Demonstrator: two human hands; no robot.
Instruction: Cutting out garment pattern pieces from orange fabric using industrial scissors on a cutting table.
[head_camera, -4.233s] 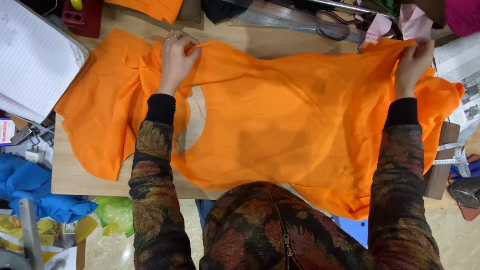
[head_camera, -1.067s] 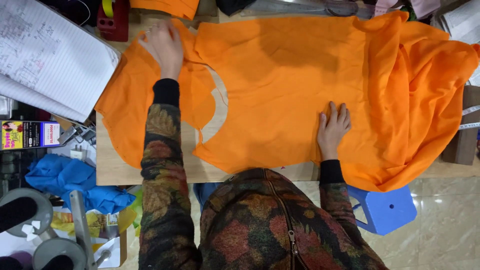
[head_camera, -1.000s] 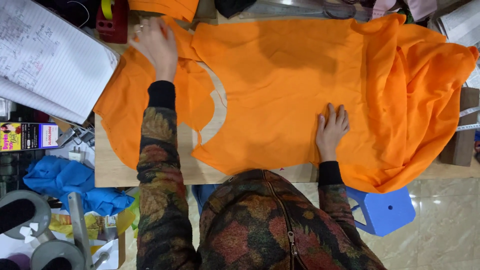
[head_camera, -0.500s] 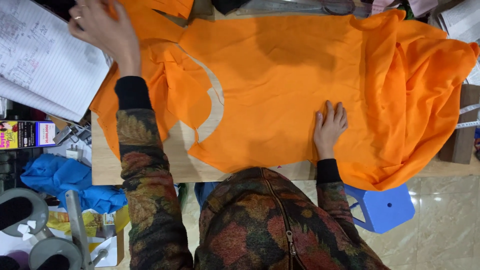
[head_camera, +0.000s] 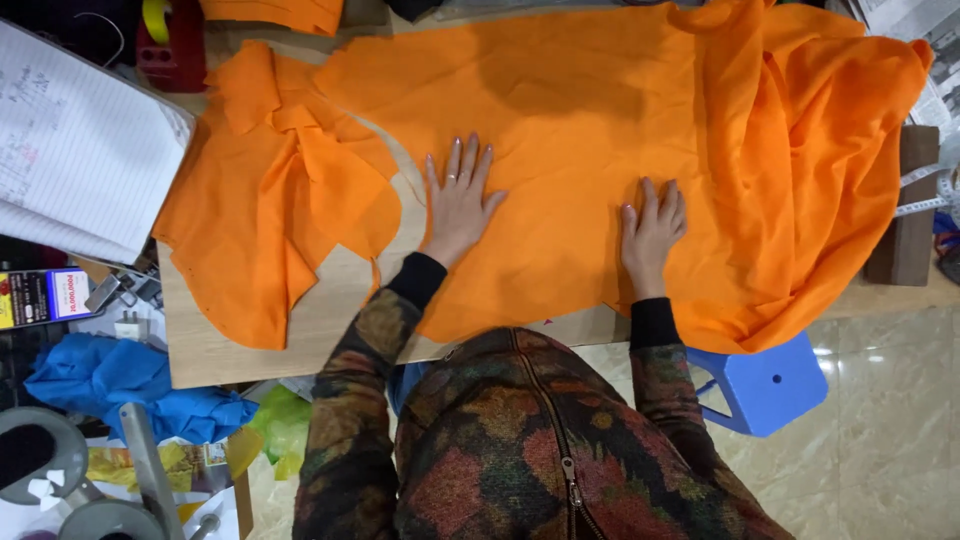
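1. Lying spread across the pale wooden worktop: a large sheet of thin orange fabric, bunching into folds toward the right edge and hanging over it.
2. Pressing flat on that fabric near its left cut edge: the left hand, fingers stretched open and slightly fanned, gripping nothing.
3. Resting palm down on the same fabric, near the worktop's front edge: the right hand, fingers straight and close together, gripping nothing.
4. Lying crumpled to the left, apart from the main sheet with a curved strip of bare worktop between: a smaller cut-off piece of orange fabric.
5. Sitting at the far left, just beside the cut-off piece: an open lined notebook.
6. Standing on the floor below the right hand: a blue plastic stool.
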